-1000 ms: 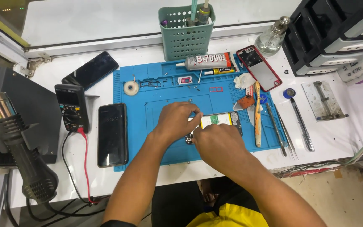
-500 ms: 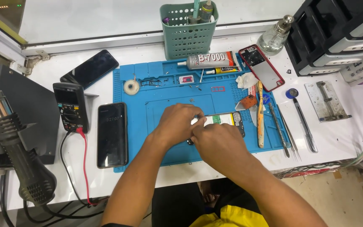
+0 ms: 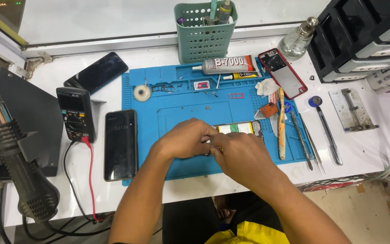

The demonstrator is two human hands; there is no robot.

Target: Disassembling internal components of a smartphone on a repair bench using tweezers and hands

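My left hand (image 3: 185,139) and my right hand (image 3: 242,156) meet over the middle of a blue work mat (image 3: 172,90). Their fingertips pinch something small and metallic between them; what it is stays hidden. Just behind my right hand lies an opened phone body (image 3: 239,128) with a yellow-green part showing. Both hands cover most of it.
A dark phone (image 3: 120,144) lies at the mat's left edge, a multimeter (image 3: 75,114) with a red lead beside it, another phone (image 3: 96,72) farther back. Glue tubes (image 3: 226,65), a red phone frame (image 3: 283,73), a green basket (image 3: 204,34), tweezers and tools (image 3: 301,140) sit right. A hot-air gun (image 3: 16,158) stands left.
My hands have closed together more tightly and now cover more of the opened phone. The view has shifted slightly.
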